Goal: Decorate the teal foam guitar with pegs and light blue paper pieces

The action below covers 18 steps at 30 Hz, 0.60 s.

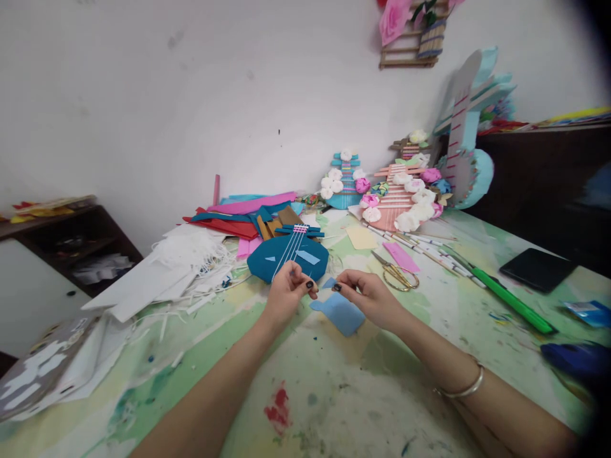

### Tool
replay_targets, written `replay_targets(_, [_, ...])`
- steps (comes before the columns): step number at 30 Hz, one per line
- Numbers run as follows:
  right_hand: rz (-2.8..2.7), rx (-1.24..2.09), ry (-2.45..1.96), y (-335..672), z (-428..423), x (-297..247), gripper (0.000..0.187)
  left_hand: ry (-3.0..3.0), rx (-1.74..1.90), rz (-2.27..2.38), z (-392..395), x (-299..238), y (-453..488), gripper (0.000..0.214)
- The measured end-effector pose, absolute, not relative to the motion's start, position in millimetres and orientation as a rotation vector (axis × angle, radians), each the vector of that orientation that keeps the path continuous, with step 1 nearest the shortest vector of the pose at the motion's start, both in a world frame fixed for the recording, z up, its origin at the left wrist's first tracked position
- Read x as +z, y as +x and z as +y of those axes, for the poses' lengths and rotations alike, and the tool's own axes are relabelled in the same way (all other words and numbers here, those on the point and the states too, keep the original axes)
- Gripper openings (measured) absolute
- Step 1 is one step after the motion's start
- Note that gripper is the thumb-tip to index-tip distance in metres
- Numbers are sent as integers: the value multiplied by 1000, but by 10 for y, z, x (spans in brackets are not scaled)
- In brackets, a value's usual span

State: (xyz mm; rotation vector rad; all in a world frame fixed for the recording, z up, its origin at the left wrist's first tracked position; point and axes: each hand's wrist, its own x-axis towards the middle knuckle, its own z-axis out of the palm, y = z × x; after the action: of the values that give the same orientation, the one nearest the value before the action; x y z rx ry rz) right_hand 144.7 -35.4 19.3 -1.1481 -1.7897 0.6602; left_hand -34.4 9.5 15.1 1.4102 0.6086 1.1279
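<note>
My right hand pinches a small piece of blue paper between thumb and fingers. Close beside it, the fingertips of my left hand are pressed together; whatever they hold is too small to make out. Under my right hand a larger sheet of blue paper lies on the table. Just beyond my hands rests a dark teal lute-shaped craft with white strings and a pale blue paper strip on its body. Gold-handled scissors lie open to the right of my right hand.
White paper strips and coloured paper are heaped at the left back. Finished flowered instrument crafts stand along the wall. A pink slip, a green cutter and a black phone-like slab lie on the right.
</note>
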Motion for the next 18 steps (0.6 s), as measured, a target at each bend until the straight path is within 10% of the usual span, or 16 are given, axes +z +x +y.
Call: replay_targets(18, [-1902,22,-991,1447,-349,75,19,1377,945,594,29,150,-308,26])
